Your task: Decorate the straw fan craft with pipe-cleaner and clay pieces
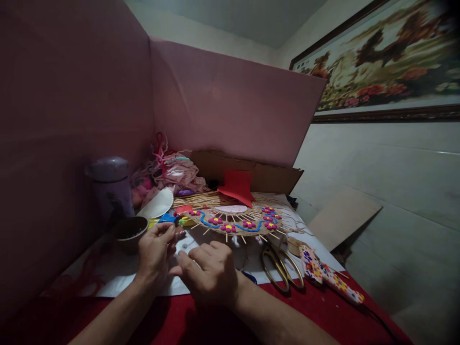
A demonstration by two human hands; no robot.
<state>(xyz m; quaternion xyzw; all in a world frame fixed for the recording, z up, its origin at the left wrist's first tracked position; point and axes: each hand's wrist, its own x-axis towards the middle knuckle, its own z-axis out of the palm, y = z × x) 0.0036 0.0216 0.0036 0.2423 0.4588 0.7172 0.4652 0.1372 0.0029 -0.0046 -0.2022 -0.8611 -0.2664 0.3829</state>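
Observation:
My left hand [156, 250] is closed in a pinch, thumb and fingertips together; anything between them is too small to make out. Beside it, my right hand [212, 269] has its fingers curled in and its thumb pointing left, and what it may hold is hidden. Just beyond both hands lies a fan-shaped woven craft piece [215, 229] with thin sticks poking from its edge, pink flowers with yellow centres and a wavy blue line. Blue and yellow packets of modelling material [167, 218] sit behind my left fingertips.
Gold-handled scissors [282, 268] and a flower-patterned glue gun [332, 278] lie at right. A dark-filled cup [132, 232], a purple tumbler [110, 191] and a folded paper plate [158, 203] stand left. Behind are pink scraps [176, 172], thin sticks [197, 199] and red paper [237, 186].

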